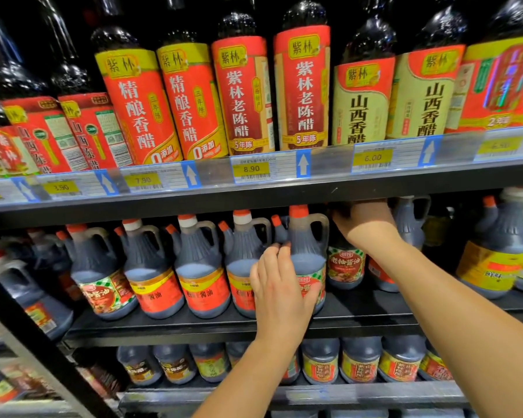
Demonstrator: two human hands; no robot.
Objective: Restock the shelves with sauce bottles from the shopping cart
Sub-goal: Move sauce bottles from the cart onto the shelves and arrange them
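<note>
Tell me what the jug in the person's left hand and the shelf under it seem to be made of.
The jug looks like translucent, semi-glossy plastic: it has a moulded handle and ribbed shoulder, and dark liquid shows through. The shelf is probably painted metal with a matte black finish: its edge is thin and flat, with only dull reflections.

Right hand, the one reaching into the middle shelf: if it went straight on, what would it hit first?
Probably the soy sauce bottle below it, whose top the right hand covers; its grip is hidden, and the space behind is too dark to judge.
</note>
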